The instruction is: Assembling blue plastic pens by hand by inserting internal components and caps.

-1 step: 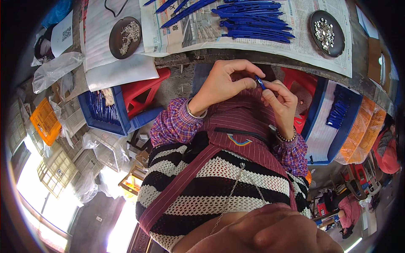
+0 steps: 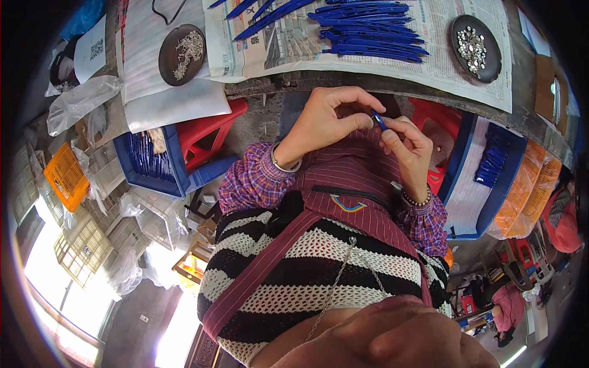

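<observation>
My left hand (image 2: 328,122) and my right hand (image 2: 410,144) meet over my lap, just below the table's near edge. Between them is a small, slim blue piece (image 2: 379,120) with a shiny spot on it. The right thumb and fingers pinch its lower end. At its upper end, the left thumb and forefinger close on it. Fingers cover much of the piece, so its full shape is hidden. Similar long blue strips (image 2: 374,37) lie in a stack on the newspaper (image 2: 288,52) beyond my hands.
A dark dish (image 2: 164,60) of tiny silvery parts sits on the table's left; another dark dish (image 2: 457,52) holds shiny round bits at right. Blue bins (image 2: 179,161) (image 2: 461,184) with blue strips flank me beside red stools (image 2: 211,138). Other people (image 2: 508,306) are at far right.
</observation>
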A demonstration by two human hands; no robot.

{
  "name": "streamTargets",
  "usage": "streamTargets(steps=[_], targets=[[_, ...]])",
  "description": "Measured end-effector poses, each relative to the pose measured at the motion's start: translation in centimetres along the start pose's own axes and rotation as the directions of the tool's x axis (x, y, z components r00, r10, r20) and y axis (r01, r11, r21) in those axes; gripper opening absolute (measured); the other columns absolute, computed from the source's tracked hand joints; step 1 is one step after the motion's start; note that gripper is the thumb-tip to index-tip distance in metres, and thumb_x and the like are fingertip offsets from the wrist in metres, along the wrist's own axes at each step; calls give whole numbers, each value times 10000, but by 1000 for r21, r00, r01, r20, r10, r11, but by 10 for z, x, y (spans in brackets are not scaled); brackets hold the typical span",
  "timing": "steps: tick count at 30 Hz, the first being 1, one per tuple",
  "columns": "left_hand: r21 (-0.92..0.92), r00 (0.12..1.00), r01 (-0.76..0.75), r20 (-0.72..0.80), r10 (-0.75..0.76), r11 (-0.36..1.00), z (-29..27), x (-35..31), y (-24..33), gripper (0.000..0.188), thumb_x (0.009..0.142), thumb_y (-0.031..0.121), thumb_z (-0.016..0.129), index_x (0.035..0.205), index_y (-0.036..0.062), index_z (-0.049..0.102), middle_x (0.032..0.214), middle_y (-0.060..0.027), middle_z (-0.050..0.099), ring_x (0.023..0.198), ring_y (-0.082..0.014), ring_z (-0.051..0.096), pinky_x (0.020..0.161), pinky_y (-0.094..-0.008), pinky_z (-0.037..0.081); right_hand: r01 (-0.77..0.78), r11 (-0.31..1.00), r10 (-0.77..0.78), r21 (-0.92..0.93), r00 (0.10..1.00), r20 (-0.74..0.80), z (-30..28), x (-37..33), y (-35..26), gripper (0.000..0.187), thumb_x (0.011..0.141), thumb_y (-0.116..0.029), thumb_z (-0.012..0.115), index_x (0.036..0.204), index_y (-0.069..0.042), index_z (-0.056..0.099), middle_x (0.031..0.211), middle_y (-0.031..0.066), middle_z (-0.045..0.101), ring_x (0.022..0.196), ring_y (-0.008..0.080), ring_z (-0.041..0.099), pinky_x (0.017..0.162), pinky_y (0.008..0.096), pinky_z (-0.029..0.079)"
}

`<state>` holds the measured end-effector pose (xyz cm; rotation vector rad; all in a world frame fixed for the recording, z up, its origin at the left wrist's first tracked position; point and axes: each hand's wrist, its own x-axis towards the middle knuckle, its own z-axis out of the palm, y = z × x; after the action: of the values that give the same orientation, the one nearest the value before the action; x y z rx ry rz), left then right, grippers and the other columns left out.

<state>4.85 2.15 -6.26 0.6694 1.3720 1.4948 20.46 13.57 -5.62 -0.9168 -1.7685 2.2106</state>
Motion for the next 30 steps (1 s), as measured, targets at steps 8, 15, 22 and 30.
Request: streamTargets(steps=[8,15,22,30], targets=[[39,1000,7,2,-7,999,3,0,3,179,774,-19,632,952,-30,625,863,-59,636,761,-105,615,682,-213,496,-3,999,1,44,1000,30,1,0,-1,182,853,-41,564,1012,26,624,853,54,587,680,81,539,538,176,411],[16,1000,19,10,-19,1000,3,-1,6,168,788,-13,622,955,-30,621,887,-60,631,792,-102,606,705,-220,494,12,1000,-12,8,1000,20,2,-1,-2,189,860,-44,555,1024,25,620,848,52,587,679,75,535,533,175,407],[-24,1000,7,-13,-7,1000,4,-1,3,177,789,-2,632,963,-32,617,910,-59,625,817,-103,597,726,-219,488,59,997,-59,-50,998,-3,2,0,-4,193,848,-25,563,1023,31,621,814,49,571,670,73,526,530,177,396],[-56,999,33,-3,-33,998,5,0,3,189,793,-1,628,979,-29,614,920,-59,622,821,-100,593,738,-220,484,96,992,-100,-78,994,-49,3,0,-3,192,820,14,585,1004,45,627,784,52,560,663,90,528,578,195,410]])
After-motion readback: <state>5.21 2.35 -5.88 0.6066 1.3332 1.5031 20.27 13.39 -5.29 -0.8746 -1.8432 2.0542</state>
